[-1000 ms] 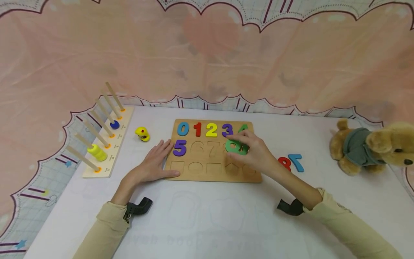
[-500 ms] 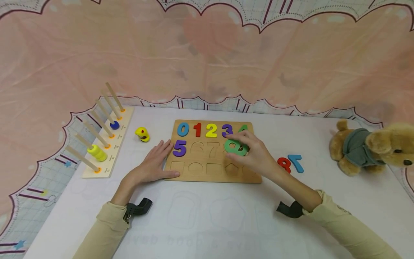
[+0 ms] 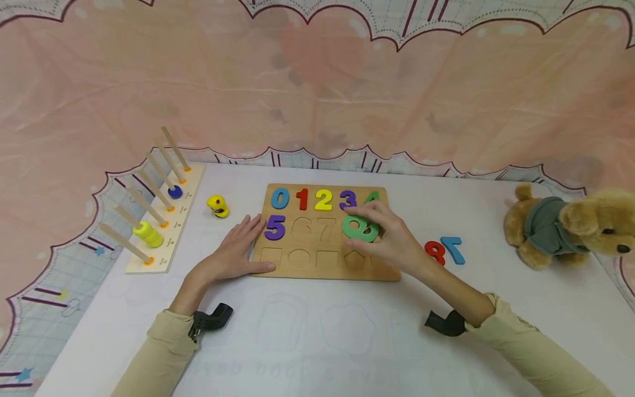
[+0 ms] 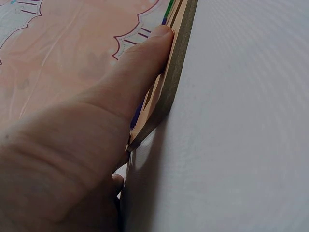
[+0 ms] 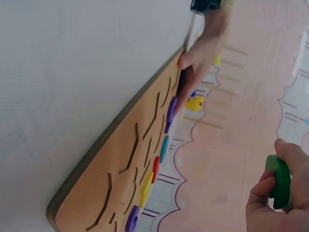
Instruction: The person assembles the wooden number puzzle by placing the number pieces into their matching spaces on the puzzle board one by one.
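My right hand (image 3: 389, 229) pinches a green number piece (image 3: 353, 227) between thumb and fingers, over the right part of the wooden number board (image 3: 310, 264). The piece has a round loop and looks like a 6 or 9 lying sideways; fingers cover part of it. In the right wrist view the green piece (image 5: 278, 181) is held up off the board. My left hand (image 3: 235, 251) rests at the board's left edge, its thumb (image 4: 145, 58) straight along the front left corner. Purple 5 (image 3: 275, 227), blue 0 (image 3: 274, 198), red 1, yellow 2 and purple 3 sit on the board; green 4 is partly hidden.
Right of the board lie a red 8 (image 3: 435, 252) and a blue 7 (image 3: 453, 250). A teddy bear (image 3: 548, 226) sits at the far right. On the left are a yellow toy duck (image 3: 218, 205) and a peg stand (image 3: 171, 242) with upright rods.
The right hand has shifted slightly left with the green piece, which is now tilted a little differently, its loop showing more fully. The left hand stays at the board's edge.
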Action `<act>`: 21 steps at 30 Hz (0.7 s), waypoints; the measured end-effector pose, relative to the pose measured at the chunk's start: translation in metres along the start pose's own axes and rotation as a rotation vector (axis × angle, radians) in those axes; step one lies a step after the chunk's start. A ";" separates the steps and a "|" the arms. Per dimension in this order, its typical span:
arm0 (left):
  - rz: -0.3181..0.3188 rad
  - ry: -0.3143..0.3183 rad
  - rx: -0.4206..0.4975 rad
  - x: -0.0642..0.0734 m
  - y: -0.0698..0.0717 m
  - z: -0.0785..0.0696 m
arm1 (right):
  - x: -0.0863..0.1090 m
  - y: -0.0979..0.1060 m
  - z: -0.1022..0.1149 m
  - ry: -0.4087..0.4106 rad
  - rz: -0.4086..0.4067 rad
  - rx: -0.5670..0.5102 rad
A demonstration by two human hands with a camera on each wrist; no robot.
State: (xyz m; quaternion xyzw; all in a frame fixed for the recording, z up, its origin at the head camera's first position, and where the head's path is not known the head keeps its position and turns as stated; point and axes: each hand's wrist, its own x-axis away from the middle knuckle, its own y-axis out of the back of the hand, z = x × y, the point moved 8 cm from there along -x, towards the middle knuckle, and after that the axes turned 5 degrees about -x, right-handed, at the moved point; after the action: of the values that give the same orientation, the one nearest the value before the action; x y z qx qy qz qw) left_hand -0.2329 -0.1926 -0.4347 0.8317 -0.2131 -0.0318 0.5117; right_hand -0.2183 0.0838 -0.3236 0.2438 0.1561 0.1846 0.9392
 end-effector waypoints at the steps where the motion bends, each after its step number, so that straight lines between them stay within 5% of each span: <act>1: 0.000 -0.002 -0.002 0.000 0.000 0.000 | 0.000 -0.001 0.000 -0.001 0.004 -0.007; 21: 0.003 -0.008 -0.002 0.000 0.000 0.000 | 0.002 -0.008 0.006 0.118 -0.006 0.063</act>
State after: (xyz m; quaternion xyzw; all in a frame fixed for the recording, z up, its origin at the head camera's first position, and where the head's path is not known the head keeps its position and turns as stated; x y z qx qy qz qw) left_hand -0.2329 -0.1927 -0.4349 0.8306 -0.2166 -0.0347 0.5118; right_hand -0.2126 0.0762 -0.3232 0.2613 0.2177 0.1907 0.9209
